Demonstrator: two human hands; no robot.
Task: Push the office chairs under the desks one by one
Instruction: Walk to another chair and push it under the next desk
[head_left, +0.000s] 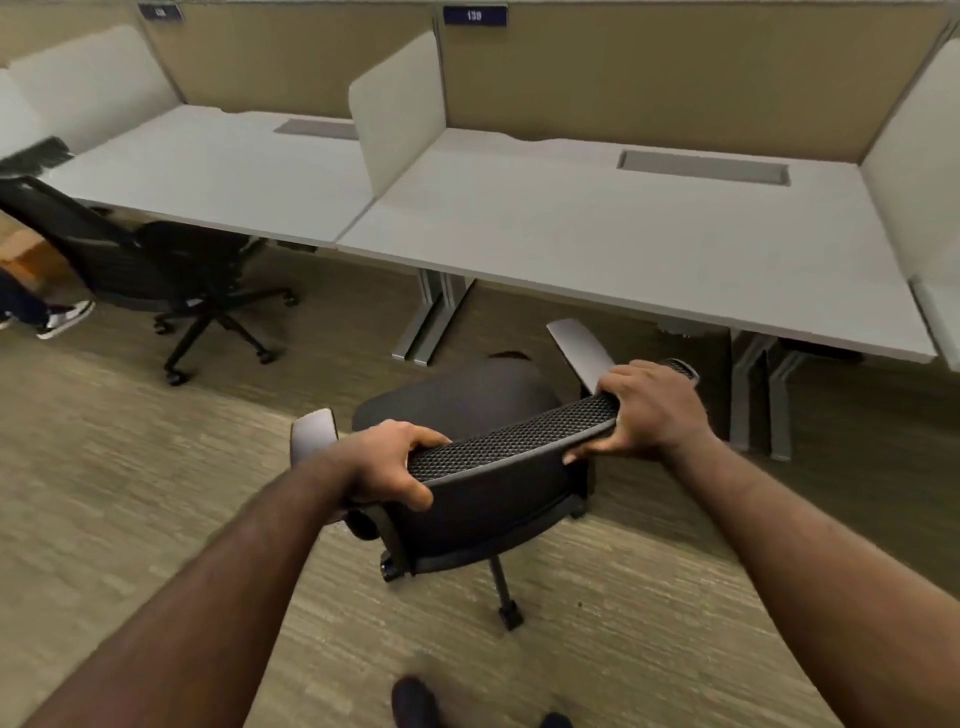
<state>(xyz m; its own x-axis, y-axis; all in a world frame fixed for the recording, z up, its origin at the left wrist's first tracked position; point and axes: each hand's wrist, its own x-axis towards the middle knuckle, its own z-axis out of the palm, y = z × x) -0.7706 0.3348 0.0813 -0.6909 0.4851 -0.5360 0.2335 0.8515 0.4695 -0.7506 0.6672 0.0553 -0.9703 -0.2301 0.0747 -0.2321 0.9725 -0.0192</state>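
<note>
A black mesh-backed office chair (483, 499) with grey armrests stands on the carpet just in front of the right-hand white desk (597, 244). Its seat faces the desk and lies outside the desk's front edge. My left hand (387, 462) grips the left end of the backrest's top rim. My right hand (652, 408) grips the right end of that rim. A second black office chair (156, 270) sits at the left-hand desk (208, 176), its seat partly under the desktop and its back leaning away.
White side screens (400, 109) and a tan partition (675, 78) bound each desk. Grey desk legs (426, 322) stand between the two desks, and more legs (758, 395) at the right. Another person's shoe (65, 317) shows at the far left. My own shoes (415, 701) are at the bottom.
</note>
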